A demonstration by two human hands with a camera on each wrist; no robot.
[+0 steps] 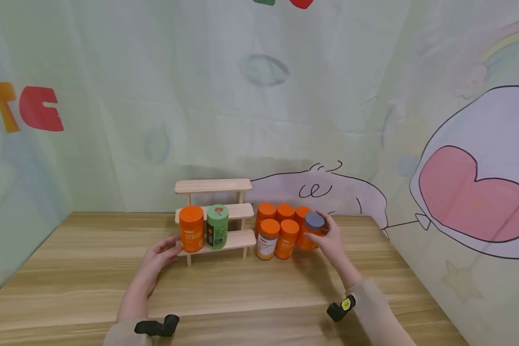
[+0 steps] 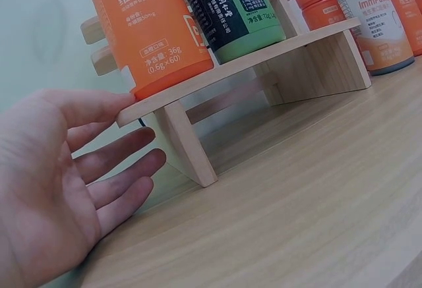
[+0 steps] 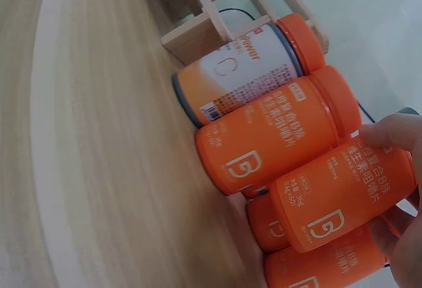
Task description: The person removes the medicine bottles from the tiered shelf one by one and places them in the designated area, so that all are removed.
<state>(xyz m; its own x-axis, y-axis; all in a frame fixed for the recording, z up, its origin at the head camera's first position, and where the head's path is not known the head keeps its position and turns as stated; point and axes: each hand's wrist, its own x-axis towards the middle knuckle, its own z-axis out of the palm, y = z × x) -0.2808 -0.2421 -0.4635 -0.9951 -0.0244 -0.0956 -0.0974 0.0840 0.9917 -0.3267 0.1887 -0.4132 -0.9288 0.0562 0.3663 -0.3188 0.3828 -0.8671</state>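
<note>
My right hand [image 1: 332, 240] pinches an orange supplement bottle [image 3: 343, 192] with a grey-blue lid [image 1: 314, 220] by its upper part, at the right of a group of bottles. Whether its base touches the table cannot be told. My left hand [image 2: 59, 176] touches the left end of the lowest step of a wooden tiered rack [image 1: 238, 236], its fingers loosely bent and apart. On that step, a larger orange bottle [image 1: 192, 230] stands beside the left hand, and a green-lidded bottle [image 1: 217, 228] with a dark label is to its right.
Right of the rack stand a white-labelled bottle [image 1: 266, 245] with an orange lid and an orange bottle [image 1: 287, 242]. Several more orange-lidded bottles [image 1: 285, 211] are behind them. The wooden table [image 1: 233, 298] meets a printed cloth backdrop [image 1: 125, 158].
</note>
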